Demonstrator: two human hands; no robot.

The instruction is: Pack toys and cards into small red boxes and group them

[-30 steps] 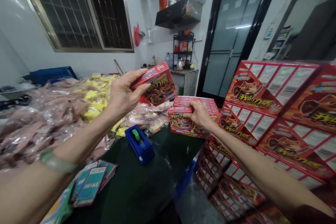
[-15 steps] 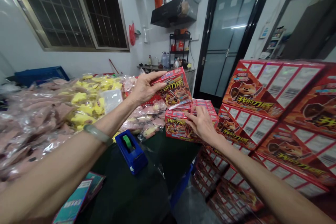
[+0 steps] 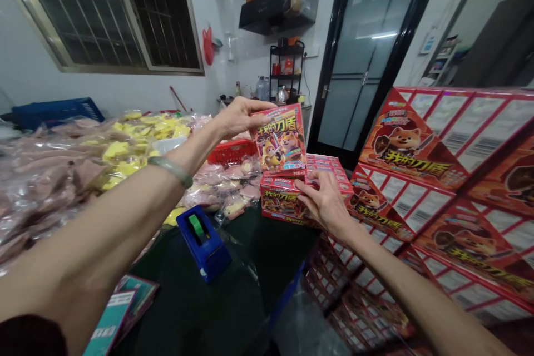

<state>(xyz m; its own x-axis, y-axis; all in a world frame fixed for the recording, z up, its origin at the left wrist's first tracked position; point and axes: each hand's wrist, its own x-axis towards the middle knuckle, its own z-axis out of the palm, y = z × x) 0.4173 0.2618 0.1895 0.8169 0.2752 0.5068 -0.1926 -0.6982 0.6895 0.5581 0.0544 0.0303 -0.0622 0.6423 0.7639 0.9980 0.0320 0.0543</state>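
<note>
My left hand [image 3: 241,117] pinches the top left edge of a red cartoon-printed box [image 3: 280,142] between thumb and fingers. The box is held nearly upright, its front facing me. It stands just over a row of similar red boxes [image 3: 283,203] on the dark table. My right hand [image 3: 326,200] is at the right part of this row, with its fingers bent over a box's top edge and its thumb at the front. Part of the row is hidden behind the right hand. A blue tape dispenser [image 3: 204,247] with green tape sits on the table, nearer to me.
Stacked red display cartons [image 3: 417,150] rise at the right. Plastic-bagged pink and yellow pieces [image 3: 120,150] heap up at the left, with a red basket [image 3: 231,150] behind. Teal printed packs [image 3: 110,317] lie at the near left table edge [image 3: 167,311].
My left hand has turned the held box more upright, so its front faces me more fully. The right hand stays at the row of boxes. The view has shifted slightly.
</note>
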